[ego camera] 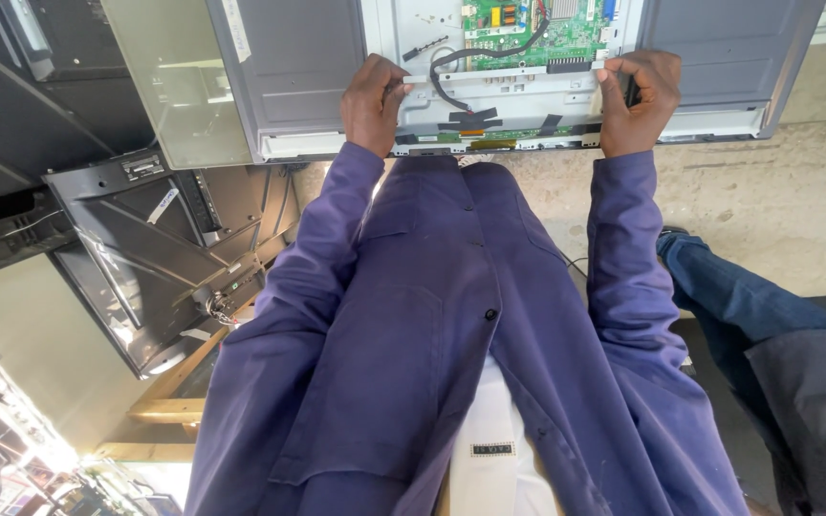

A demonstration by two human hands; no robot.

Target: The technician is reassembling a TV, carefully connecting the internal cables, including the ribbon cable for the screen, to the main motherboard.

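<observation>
Fingers of the left hand (372, 103) curl shut over the near edge of a wide flat television panel with a grey sheet-metal back (489, 91), while the fingers of the right hand (639, 100) are clamped on the same edge farther along, seemingly with a small dark object pinched against the palm; what it is cannot be made out. The panel lies back-side up in front of the person, its rear cover off, so a green circuit board (537, 29) and a black cable (470, 59) looping down from it lie exposed between the two hands.

Judging by its build, the panel is stiff but thin, likely moderately heavy, and fragile on its glass face and along the narrow strip boards at the edge. The metal frame outside the electronics looks like the safer place to hold; the bare metal may be slick and sharp-edged.

Purple work-coat sleeves (623, 268) run back to the body. To one side a black plastic television back cover (145, 258) leans among other dark panels, above a wooden frame (160, 411). Rough pale concrete floor (767, 191) lies beneath, and another person's blue-jeaned leg (728, 296) rests nearby.
</observation>
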